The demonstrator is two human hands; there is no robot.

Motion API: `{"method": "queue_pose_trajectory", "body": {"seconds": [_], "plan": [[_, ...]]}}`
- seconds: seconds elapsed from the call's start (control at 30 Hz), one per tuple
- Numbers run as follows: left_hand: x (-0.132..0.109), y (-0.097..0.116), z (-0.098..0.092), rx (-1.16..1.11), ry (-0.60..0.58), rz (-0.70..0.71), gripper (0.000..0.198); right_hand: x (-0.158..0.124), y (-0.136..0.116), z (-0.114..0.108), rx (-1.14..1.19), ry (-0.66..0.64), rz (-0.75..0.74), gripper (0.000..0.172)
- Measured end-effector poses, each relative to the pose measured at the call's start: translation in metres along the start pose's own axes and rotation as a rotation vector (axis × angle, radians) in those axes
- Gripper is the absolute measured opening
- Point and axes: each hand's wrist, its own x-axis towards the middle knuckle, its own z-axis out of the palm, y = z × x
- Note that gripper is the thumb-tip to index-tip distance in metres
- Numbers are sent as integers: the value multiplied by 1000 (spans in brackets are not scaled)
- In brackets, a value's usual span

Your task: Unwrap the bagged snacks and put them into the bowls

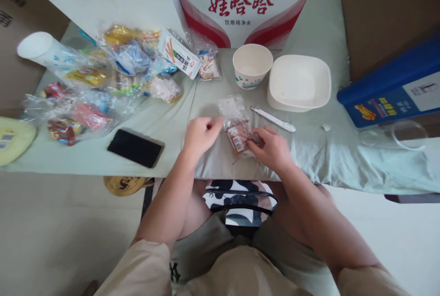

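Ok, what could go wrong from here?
The white cutter lies just beyond the right hand at the reddish packet; if its blade is out, it might nick that hand. The phone lies near the front edge of the table, so the left forearm could knock it off.

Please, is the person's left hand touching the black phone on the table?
Apart. The head view shows it plainly: a strip of bare green cloth lies between the left hand and the black phone.

Crumpled clear plastic packet [237,130], reddish-brown contents, white barcode label [238,144] facing up, right edge between right fingers [256,136], just beside left thumb [216,127]
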Motion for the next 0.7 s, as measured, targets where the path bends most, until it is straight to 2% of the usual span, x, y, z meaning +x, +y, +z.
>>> {"method": "queue_pose_trajectory", "body": {"seconds": [0.07,0.13,0.27,0.4,0.47,0.57,0.63,0.7], "plan": [[-10,7,6,-25,-140,16,49,0,-2,1,-23,84,-32,15],[-16,12,15,-102,-180,32,38,-2,-6,4,-40,129,-99,17],[-16,17,26,-257,-232,1,32,-9,-17,13,7,71,-320,18],[-11,14,24,-315,-305,-7,25,-15,-25,18,41,24,-483,24],[-10,11,22,-297,-279,1,18,-16,-26,17,59,27,-480,29],[-9,10,21,-279,-171,-30,19,-15,-24,16,147,68,-409,30],[-8,13,20,-452,-136,-117,18,-15,-21,17,226,152,-294,25],[-7,18,17,-774,-154,-240,16,-13,-17,20,340,206,-153,24]]}}
